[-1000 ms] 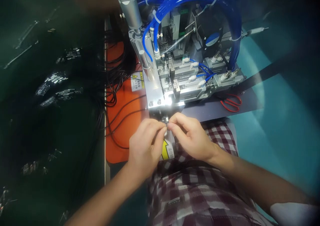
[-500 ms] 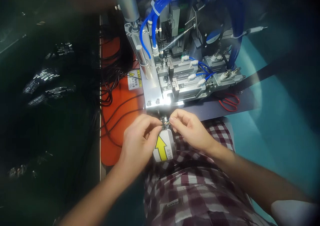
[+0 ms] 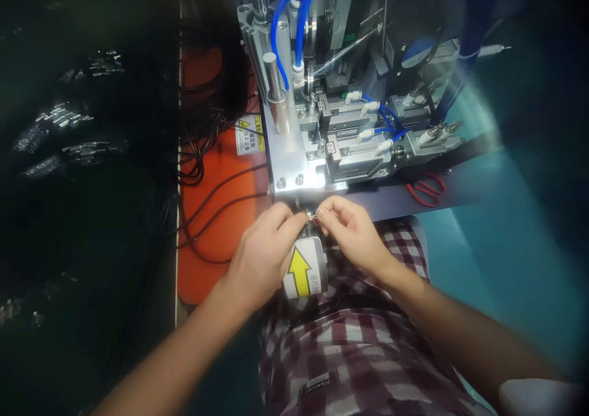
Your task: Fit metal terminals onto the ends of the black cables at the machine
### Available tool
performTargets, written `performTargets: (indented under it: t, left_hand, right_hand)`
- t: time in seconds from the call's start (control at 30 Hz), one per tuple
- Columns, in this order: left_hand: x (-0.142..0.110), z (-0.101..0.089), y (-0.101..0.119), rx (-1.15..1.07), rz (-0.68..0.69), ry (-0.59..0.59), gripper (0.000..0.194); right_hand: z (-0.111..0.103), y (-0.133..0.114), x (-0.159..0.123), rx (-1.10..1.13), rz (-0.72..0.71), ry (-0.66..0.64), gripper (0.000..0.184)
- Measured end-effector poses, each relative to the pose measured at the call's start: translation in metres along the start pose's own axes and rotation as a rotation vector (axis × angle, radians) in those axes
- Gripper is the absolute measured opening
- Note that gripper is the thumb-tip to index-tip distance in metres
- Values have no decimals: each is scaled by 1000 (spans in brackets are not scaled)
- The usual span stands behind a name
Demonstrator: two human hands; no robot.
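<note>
My left hand (image 3: pixel 264 253) and my right hand (image 3: pixel 352 232) meet fingertip to fingertip just below the front edge of a metal machine (image 3: pixel 322 152). Both pinch a thin cable end (image 3: pixel 311 218) with tiny coloured wires showing between the thumbs. Right under the hands sits a white label with a yellow arrow (image 3: pixel 304 272). The black cable itself is mostly hidden by my fingers.
An orange mat (image 3: pixel 216 219) with loose black cables (image 3: pixel 202 158) lies left of the machine. Blue air hoses (image 3: pixel 294 11) run over its top. Red scissors (image 3: pixel 427 190) rest on the dark plate at right. Bagged parts (image 3: pixel 59 134) lie on the dark surface at far left.
The view has shifted so the machine sits higher and closer. My hands stay pinched together at the same spot and have lifted slightly off the arrow label.
</note>
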State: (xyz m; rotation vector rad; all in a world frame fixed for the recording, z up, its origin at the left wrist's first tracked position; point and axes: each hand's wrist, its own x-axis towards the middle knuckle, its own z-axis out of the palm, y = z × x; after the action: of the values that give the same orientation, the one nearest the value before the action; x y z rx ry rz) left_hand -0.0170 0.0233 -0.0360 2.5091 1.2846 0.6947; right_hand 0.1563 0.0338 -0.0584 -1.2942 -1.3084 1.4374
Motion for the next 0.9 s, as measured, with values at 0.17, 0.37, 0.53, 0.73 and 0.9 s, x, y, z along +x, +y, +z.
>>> performTargets:
  t: [0.17, 0.37, 0.53, 0.73, 0.9]
  left_hand:
    - [1, 2, -2, 10, 5, -20, 27]
    - [-2, 1, -7, 2, 36, -12, 26]
    - [0, 2, -8, 2, 39, -4, 27]
    - [0, 1, -7, -4, 33, -8, 27]
    - [0, 1, -7, 5, 19, -12, 27]
  right_hand:
    - [-1, 1, 1, 28, 36, -10, 26]
    - [1, 3, 3, 45, 49, -14, 25]
    - [2, 4, 3, 48, 47, -3, 25]
    - [2, 7, 1, 13, -14, 26, 24]
    - [3, 9, 0, -16, -51, 24, 24]
